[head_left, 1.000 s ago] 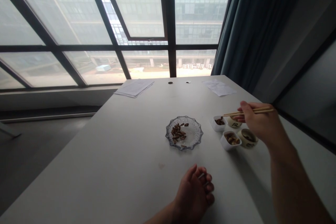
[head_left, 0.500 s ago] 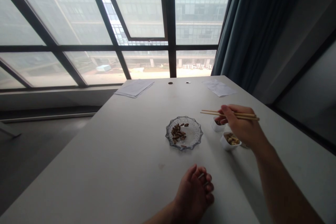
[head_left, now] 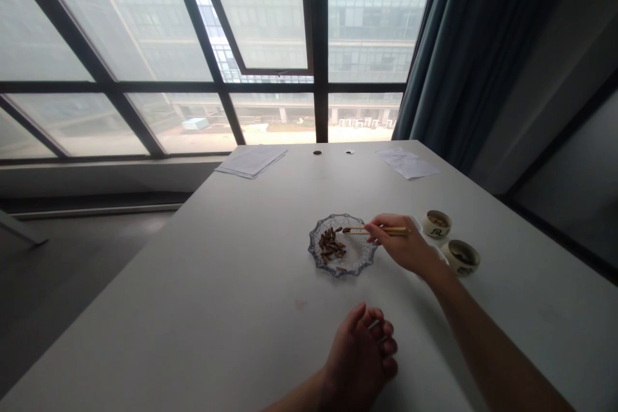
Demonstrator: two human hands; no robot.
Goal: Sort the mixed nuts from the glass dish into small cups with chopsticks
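Note:
My right hand (head_left: 398, 241) grips a pair of wooden chopsticks (head_left: 396, 230). Their tips reach over a clear glass dish (head_left: 355, 264) with a scalloped rim and are at a brown oblong piece (head_left: 346, 230); whether they pinch it I cannot tell. A heap of similar brown pieces (head_left: 331, 244) lies in the left part of the dish. Near me, my left hand (head_left: 362, 351) rests on the table, palm turned sideways, its fingers loosely curled with gaps between them and nothing held.
Right of my right hand stand two cream cups with dark characters, a farther one (head_left: 437, 225) and a nearer one (head_left: 462, 259). White containers are mostly hidden behind the hand. Papers (head_left: 251, 161) and crumpled sheets (head_left: 408, 163) lie at the far end of the white table (head_left: 217, 309).
My right hand has moved left with the chopsticks, from above the white containers to the glass dish, uncovering the two cream cups. My left hand has stayed in place.

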